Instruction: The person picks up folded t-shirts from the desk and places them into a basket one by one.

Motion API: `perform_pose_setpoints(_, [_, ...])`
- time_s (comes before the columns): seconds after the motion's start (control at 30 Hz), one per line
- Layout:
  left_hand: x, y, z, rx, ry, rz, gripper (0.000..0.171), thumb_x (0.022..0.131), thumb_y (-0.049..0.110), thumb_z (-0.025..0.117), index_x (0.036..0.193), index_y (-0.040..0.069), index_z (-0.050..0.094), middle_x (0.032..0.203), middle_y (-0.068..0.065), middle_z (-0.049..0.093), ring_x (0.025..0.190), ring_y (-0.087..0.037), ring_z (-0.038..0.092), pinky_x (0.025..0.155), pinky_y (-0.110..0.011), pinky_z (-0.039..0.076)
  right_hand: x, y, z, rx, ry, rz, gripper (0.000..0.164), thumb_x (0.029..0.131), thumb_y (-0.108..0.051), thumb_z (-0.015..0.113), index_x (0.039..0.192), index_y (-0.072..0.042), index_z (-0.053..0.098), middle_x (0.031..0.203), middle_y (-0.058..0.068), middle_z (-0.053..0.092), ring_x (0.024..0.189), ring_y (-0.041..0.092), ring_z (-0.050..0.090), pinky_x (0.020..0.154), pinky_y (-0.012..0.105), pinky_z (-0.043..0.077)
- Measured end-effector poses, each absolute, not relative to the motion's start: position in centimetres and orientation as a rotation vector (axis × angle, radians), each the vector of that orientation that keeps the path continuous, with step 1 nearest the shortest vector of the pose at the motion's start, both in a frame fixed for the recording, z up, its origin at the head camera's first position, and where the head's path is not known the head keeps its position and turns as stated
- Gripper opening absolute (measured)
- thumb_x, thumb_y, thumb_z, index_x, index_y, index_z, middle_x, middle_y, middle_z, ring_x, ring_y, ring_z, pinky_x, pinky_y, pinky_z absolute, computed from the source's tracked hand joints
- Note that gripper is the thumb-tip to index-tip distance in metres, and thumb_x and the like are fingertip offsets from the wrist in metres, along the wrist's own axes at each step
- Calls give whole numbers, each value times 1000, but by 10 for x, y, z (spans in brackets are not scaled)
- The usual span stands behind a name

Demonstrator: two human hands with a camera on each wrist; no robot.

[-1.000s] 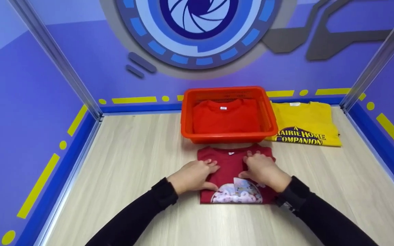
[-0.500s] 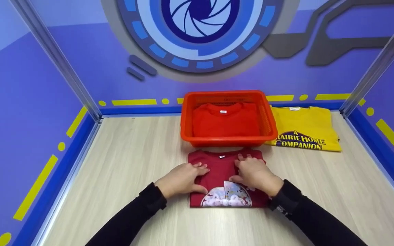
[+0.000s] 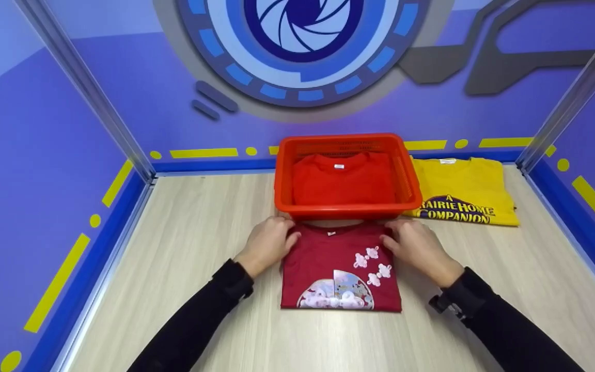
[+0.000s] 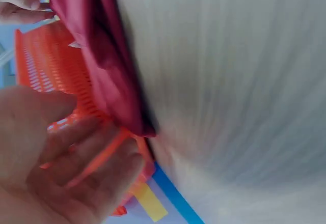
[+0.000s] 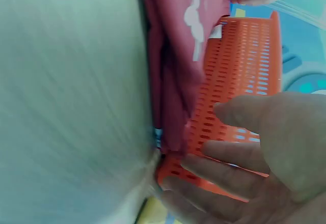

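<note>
A folded dark red T-shirt (image 3: 318, 258) with pale pink flower shapes and a round print lies flat on the table, its collar toward the orange basket. My left hand (image 3: 268, 243) is at its upper left corner. At the upper right corner is my right hand (image 3: 421, 249). Both wrist views show the thumb apart from the fingers; the left fingers (image 4: 102, 168) and right fingers (image 5: 229, 168) reach loosely past the shirt's shoulder edges. The shirt's folded layers (image 5: 175, 91) show along its side in the right wrist view.
An orange plastic basket (image 3: 349, 208) stands just behind the shirt, with a folded bright red shirt (image 3: 341, 183) inside. Right of it lies a folded yellow shirt (image 3: 463, 178) with lettering, partly behind the basket. Blue-purple panels (image 3: 215, 93) enclose the wooden table (image 3: 194, 222).
My hands have moved from the front of the dark red shirt out to its upper corners, uncovering the flower print. Earlier, the shirt shifted slightly left.
</note>
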State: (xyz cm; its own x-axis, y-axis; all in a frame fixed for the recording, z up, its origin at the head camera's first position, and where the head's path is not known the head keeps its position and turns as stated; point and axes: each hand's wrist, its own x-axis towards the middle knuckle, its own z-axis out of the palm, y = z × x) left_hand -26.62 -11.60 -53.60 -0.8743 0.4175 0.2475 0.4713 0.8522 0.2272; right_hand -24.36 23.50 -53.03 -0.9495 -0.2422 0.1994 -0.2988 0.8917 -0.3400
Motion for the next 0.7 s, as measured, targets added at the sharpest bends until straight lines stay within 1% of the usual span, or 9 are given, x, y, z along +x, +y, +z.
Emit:
perform_pose_setpoints(0.07, [-270,-111,-539,-655,-2864,-370,29,90,38,70,99,10,73,95,-8,72,90,-29,67,77,-44,56,-247,232,-534,421,-2915,575,39,88,-31,74,117,-6,72,104,11,72,89,25,65,77,46,54])
perform_pose_setpoints(0.17, [-273,-103,-543,-679,-2876,-296,32,87,39,73,96,7,72,97,-12,71,93,-34,66,81,-46,55,-250,227,-538,456,-2925,554,39,87,-32,76,116,-6,72,105,12,72,94,28,64,81,48,53])
perform_pose_setpoints(0.23, [-275,-98,-544,-715,-2865,-260,30,87,36,73,94,7,72,99,-13,71,95,-35,66,84,-45,54,-251,224,-541,480,-2922,501,38,86,-31,77,113,-5,72,103,13,71,96,30,63,82,48,52])
perform_pose_setpoints(0.3, [-275,-95,-544,-757,-2860,-236,26,88,33,73,90,7,71,96,-13,71,94,-35,67,85,-44,54,-250,221,-543,503,-2915,446,38,84,-30,79,109,-3,73,101,14,71,98,33,62,86,49,50])
perform_pose_setpoints(0.43, [-277,-92,-541,-792,-2907,-268,20,89,27,70,85,8,69,87,-11,72,88,-31,70,81,-42,55,-251,218,-544,523,-2904,420,42,83,-28,79,112,1,72,106,19,70,103,38,61,94,51,45])
perform_pose_setpoints(0.47, [-277,-92,-540,-790,-2922,-287,18,90,27,70,84,9,69,86,-11,72,87,-31,70,79,-42,56,-252,218,-545,525,-2909,428,40,83,-27,79,110,1,72,105,19,70,103,38,61,95,51,45])
perform_pose_setpoints(0.53, [-279,-93,-539,-782,-2953,-333,16,90,26,68,86,10,69,86,-9,72,87,-29,71,78,-42,56,-253,218,-545,513,-2934,467,34,84,-26,78,103,1,71,100,18,68,99,36,61,91,49,45])
perform_pose_setpoints(0.63, [-280,-96,-541,-781,-2983,-397,15,91,26,65,88,11,67,87,-8,71,87,-28,69,77,-42,55,-255,218,-545,492,-2982,515,24,85,-25,77,91,-3,69,91,14,64,94,32,59,83,45,45])
perform_pose_setpoints(0.7, [-279,-99,-542,-777,-2997,-442,14,92,26,63,90,12,65,87,-6,69,85,-26,68,77,-41,54,-255,219,-545,490,-3011,527,22,86,-25,75,89,-5,67,89,12,61,91,30,57,79,44,45])
